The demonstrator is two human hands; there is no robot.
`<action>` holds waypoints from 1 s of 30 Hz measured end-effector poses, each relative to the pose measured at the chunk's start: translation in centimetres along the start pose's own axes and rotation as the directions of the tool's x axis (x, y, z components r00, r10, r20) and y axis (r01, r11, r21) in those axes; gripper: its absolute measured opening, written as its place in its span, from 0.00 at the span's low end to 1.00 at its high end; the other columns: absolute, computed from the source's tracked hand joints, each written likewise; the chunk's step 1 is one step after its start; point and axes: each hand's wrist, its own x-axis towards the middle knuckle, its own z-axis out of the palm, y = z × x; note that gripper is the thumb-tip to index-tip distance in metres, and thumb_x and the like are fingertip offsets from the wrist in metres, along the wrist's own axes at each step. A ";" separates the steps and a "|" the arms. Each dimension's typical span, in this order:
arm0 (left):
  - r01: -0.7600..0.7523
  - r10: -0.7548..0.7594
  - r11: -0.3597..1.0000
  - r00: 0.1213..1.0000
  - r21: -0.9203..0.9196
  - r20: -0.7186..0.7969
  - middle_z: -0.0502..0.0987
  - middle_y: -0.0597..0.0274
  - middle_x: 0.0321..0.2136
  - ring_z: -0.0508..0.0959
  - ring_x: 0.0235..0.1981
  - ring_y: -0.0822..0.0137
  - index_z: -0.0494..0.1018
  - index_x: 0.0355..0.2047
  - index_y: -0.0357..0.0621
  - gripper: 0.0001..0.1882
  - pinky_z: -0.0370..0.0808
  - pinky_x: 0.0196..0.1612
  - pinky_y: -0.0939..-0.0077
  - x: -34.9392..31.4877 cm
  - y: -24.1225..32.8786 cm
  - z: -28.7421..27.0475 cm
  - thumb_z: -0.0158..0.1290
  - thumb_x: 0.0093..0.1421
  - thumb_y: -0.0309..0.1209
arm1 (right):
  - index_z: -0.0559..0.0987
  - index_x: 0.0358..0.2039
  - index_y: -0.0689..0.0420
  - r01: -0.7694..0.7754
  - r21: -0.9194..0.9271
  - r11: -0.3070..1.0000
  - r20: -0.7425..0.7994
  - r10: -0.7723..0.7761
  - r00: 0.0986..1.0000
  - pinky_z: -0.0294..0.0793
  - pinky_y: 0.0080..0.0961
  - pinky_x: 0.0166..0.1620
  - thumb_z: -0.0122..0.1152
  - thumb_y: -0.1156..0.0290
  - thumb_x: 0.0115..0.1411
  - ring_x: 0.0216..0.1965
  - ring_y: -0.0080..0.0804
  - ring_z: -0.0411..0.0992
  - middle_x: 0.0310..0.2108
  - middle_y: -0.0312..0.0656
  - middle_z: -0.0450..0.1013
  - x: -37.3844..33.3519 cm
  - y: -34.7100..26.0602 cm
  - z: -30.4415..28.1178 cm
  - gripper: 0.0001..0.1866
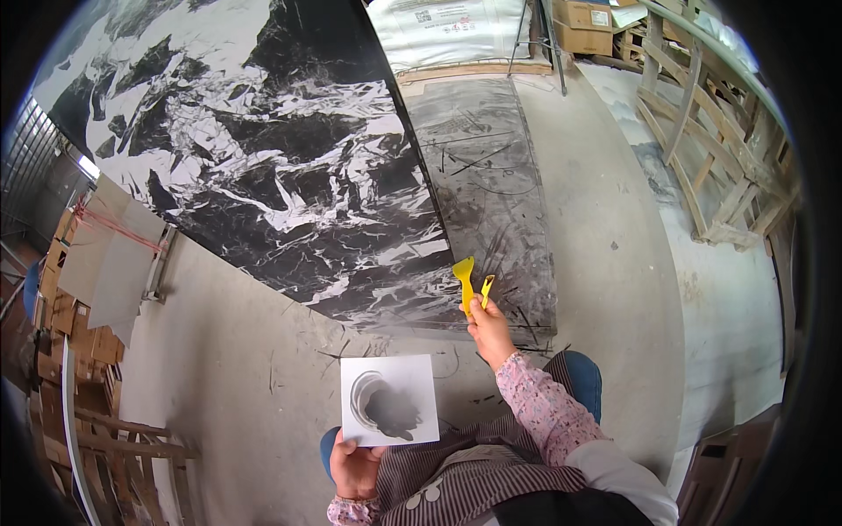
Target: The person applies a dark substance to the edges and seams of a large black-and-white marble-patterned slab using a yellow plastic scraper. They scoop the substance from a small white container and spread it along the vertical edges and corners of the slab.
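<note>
My left hand (355, 469) grips the lower left corner of a white square board (421, 368), thumb on top, holding it roughly level. A wet-looking patch of dark grey paste (392, 410) is smeared over its middle. In my right hand (489, 331) is a yellow scraper (464, 273) with a flared blade, pointing away from me. A second, thinner yellow tool (487, 288) sticks out of the same grip; its kind is unclear. Beside the scraper runs the right edge of a large black-and-white marbled slab (289, 167). Whether the blade touches it, I cannot tell.
A grey, scuffed sheet (478, 158) with dark strips on it lies right of the slab. Wooden frames (702, 131) stand at the far right. Cardboard boxes (583, 26) and a white wrapped stack (456, 35) are at the back. More cartons (83, 342) stand at the left.
</note>
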 end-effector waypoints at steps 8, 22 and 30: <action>-0.013 0.013 1.000 1.000 -0.026 0.007 0.75 0.44 0.51 0.80 0.48 0.48 0.63 0.58 0.29 0.29 0.82 0.49 0.52 -0.3 0.1 -0.9 0.50 0.55 0.29 | 0.77 0.43 0.47 -0.044 -0.104 0.994 -0.085 0.036 0.996 0.58 0.10 0.24 0.55 0.62 0.69 0.24 0.09 0.59 0.34 0.29 0.77 1.7 3.4 -1.8 0.06; -0.005 0.004 0.998 1.000 -0.055 -0.011 0.75 0.45 0.51 0.79 0.49 0.47 0.64 0.57 0.32 0.27 0.82 0.49 0.48 -0.5 0.0 -1.8 0.49 0.56 0.29 | 0.75 0.41 0.52 -0.352 -0.102 0.930 -0.199 0.328 0.924 0.55 0.15 0.17 0.53 0.63 0.70 0.15 0.15 0.56 0.28 0.30 0.72 -0.5 6.4 -6.6 0.08; -0.009 0.008 0.999 1.000 -0.052 -0.025 0.74 0.46 0.52 0.79 0.49 0.49 0.65 0.56 0.33 0.27 0.83 0.48 0.49 -0.8 -0.1 -1.8 0.49 0.56 0.29 | 0.72 0.38 0.55 -0.423 0.550 0.720 -0.006 0.511 0.860 0.58 0.15 0.18 0.47 0.69 0.71 0.20 0.18 0.60 0.27 0.33 0.69 -0.2 5.9 -4.7 0.06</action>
